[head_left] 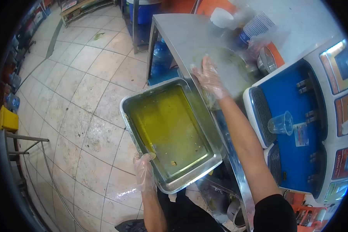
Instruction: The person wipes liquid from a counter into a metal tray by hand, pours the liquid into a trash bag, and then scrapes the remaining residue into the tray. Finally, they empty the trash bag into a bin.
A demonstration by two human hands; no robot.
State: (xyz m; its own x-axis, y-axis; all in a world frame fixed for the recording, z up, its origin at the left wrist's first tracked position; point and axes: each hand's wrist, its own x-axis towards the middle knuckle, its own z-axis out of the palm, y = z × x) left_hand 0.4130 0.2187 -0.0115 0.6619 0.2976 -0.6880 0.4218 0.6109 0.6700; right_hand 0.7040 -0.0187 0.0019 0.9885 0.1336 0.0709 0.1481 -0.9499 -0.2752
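Note:
A rectangular metal tray (214,154) with yellow-green liquid and small bits in it is held at the centre, its right side by the edge of a steel table (178,34). My left hand (144,170), in a clear plastic glove, grips the tray's near left rim. My right hand (210,77), gloved too, reaches over the tabletop with its fingers apart; nothing shows in it. Beside it the metal surface looks wet and hazy.
A drink dispenser (255,108) with a clear plastic cup (281,123) stands at the right. Stacked cups (257,29) and a metal bowl (266,61) are at the table's back. Blue bottles (161,58) sit beneath it. A metal frame (27,137) stands at the left on the tiled floor (81,89).

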